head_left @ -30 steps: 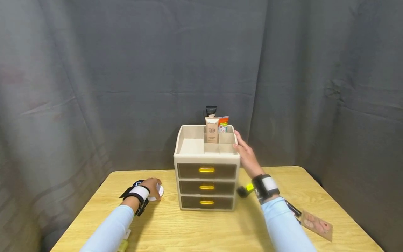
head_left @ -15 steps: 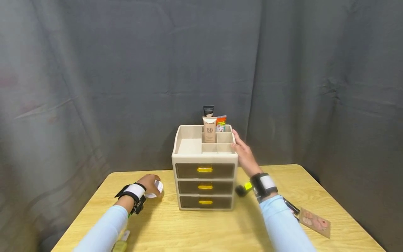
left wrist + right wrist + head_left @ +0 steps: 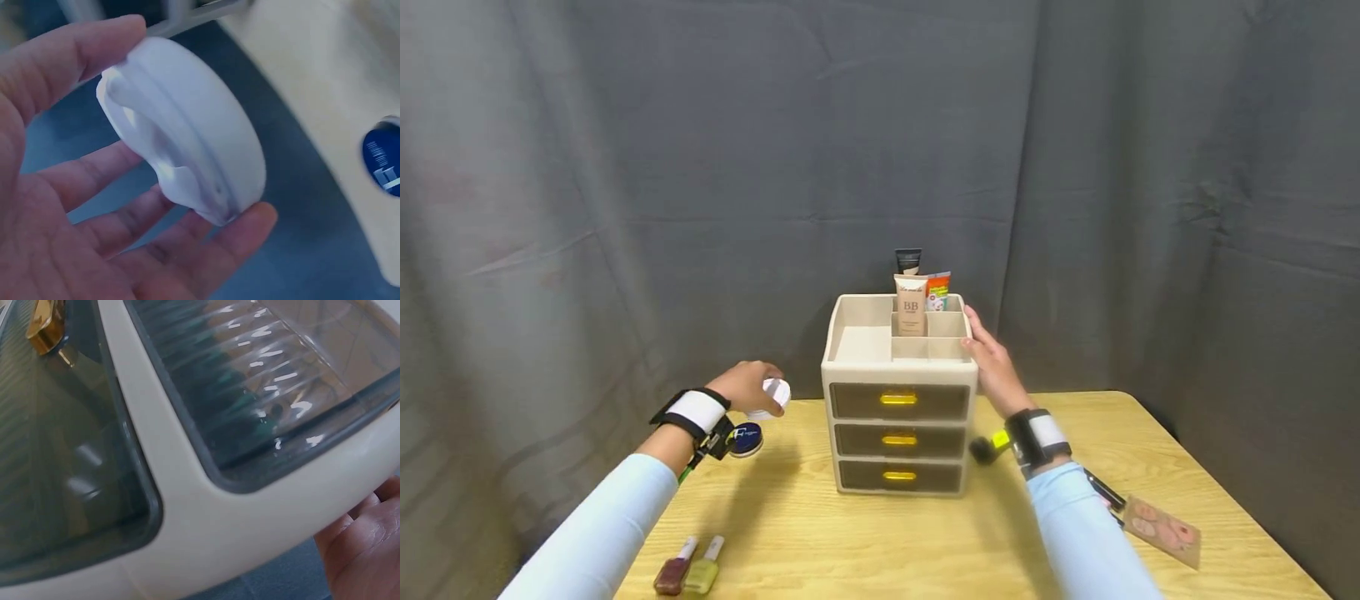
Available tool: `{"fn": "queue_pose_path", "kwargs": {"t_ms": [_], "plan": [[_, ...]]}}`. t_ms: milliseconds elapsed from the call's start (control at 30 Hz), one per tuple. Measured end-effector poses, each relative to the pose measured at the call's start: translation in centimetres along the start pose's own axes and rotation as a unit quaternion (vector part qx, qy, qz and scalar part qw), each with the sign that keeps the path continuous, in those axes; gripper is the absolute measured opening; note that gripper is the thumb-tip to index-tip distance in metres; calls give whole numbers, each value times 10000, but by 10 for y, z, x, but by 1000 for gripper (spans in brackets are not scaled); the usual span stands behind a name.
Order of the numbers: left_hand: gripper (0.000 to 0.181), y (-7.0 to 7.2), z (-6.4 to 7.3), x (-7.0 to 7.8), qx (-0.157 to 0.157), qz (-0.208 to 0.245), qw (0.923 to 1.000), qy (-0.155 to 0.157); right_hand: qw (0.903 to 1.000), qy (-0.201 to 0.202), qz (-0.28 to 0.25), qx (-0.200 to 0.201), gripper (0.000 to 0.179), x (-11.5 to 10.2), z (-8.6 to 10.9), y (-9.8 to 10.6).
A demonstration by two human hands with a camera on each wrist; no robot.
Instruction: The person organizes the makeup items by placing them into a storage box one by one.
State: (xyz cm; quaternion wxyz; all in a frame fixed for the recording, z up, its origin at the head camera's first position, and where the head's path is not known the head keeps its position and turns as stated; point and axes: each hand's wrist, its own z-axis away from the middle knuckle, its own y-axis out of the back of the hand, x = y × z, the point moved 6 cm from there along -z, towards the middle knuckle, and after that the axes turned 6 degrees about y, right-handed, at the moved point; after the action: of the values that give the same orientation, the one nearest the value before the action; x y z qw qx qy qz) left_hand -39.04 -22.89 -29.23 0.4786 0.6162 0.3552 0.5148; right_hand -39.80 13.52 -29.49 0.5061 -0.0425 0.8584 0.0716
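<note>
My left hand (image 3: 748,387) holds a round white case (image 3: 187,119) above the table. In the left wrist view the thumb presses one edge and fingertips the opposite edge; its kind is not clear. Below and left of it lies a round dark-blue tin (image 3: 747,439) with white lettering. My right hand (image 3: 995,371) rests against the right side of a cream drawer organizer (image 3: 898,373), thumb at the upper edge, fingers extended along the side. In the organizer's top compartments stand a beige BB cream tube (image 3: 912,307), an orange-and-green tube (image 3: 937,292) and a black tube (image 3: 908,260).
Two nail polish bottles, one dark red (image 3: 672,573) and one yellow-green (image 3: 703,573), lie at the front left. Right of the organizer are a black-and-yellow item (image 3: 988,446), a dark slim stick (image 3: 1105,490) and a makeup palette (image 3: 1163,531). A grey curtain (image 3: 760,167) hangs behind.
My left hand has lifted the white case off the table, uncovering the blue tin. Both nail polish bottles now show as the left arm has shifted. My right hand stays at the organizer.
</note>
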Motion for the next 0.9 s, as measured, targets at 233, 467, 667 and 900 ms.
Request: {"fn": "queue_pose_path", "kwargs": {"t_ms": [233, 467, 667, 900], "plan": [[65, 45, 5, 30, -109, -149, 9998, -88, 10000, 58, -68, 34, 58, 0, -3, 5], [64, 85, 7, 64, -330, -388, 9987, -89, 9999, -118, -26, -19, 57, 0, -2, 7], [64, 116, -1, 100, -294, -565, 9980, -31, 9998, -186, -43, -58, 57, -1, -3, 7], [63, 135, -13, 139, -298, -730, 9967, -215, 9999, -49, 86, 16, 56, 1, -4, 8]]}}
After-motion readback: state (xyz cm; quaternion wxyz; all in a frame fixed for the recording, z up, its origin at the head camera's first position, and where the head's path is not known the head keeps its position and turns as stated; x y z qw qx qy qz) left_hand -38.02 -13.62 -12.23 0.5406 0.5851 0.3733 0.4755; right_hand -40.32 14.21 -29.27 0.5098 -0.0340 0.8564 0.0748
